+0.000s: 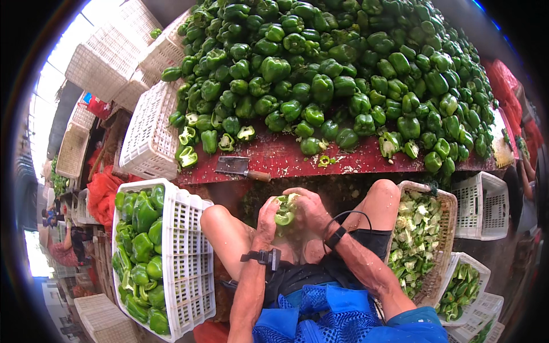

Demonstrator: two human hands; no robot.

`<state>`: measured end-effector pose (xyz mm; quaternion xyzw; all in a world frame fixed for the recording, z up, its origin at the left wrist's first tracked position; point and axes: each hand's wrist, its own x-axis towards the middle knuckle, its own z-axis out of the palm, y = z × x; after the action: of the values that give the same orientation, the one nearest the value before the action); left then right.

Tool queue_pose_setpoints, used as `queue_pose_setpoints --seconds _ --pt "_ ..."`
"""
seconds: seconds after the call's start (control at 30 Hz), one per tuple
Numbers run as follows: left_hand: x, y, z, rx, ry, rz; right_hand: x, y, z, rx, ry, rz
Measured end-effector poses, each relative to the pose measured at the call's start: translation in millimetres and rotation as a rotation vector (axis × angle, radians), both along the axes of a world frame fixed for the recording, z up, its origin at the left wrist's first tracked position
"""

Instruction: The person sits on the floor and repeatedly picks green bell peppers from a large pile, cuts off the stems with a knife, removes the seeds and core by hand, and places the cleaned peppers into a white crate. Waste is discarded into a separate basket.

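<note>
Between my knees, a cut green bell pepper (285,212) is held with its pale inside showing. My left hand (267,219) grips it from one side. My right hand (311,210) is curled at its other side, fingers reaching over the top; what lies under that palm is hidden. Beyond my hands, a cleaver (242,167) with a wooden handle lies flat on the red tabletop (279,155). Behind it rises a large heap of whole green bell peppers (321,88). Several halved peppers (187,157) lie along the heap's near edge.
Left of me stands a white plastic crate (188,257) of peppers. On my right, a crate (448,223) holds pale pepper cores and scraps (416,231). Further crates (480,206) stand beyond it. Stacked crates (103,60) and red mesh sacks (104,197) are at left. Other people are partly visible at both sides.
</note>
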<state>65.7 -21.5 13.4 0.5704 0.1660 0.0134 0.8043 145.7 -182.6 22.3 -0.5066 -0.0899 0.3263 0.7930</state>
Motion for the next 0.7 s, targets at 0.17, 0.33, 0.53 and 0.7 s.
queue_pose_setpoints --seconds 0.17,0.33,0.53,0.7 --pt "0.0 -7.4 15.4 -0.211 -0.022 -0.045 7.0 -20.5 38.1 0.508 0.493 0.121" --pt "-4.8 -11.8 26.5 -0.392 -0.037 -0.011 22.8 -81.9 71.8 0.445 0.161 -0.102" --pt "-2.4 3.8 -2.8 -0.878 -0.017 0.123 30.1 -237.1 107.7 -0.025 -0.178 -0.543" --pt "-1.6 3.1 -30.9 -1.14 -0.12 0.12 26.0 -279.9 82.4 -1.311 -0.972 -0.662"
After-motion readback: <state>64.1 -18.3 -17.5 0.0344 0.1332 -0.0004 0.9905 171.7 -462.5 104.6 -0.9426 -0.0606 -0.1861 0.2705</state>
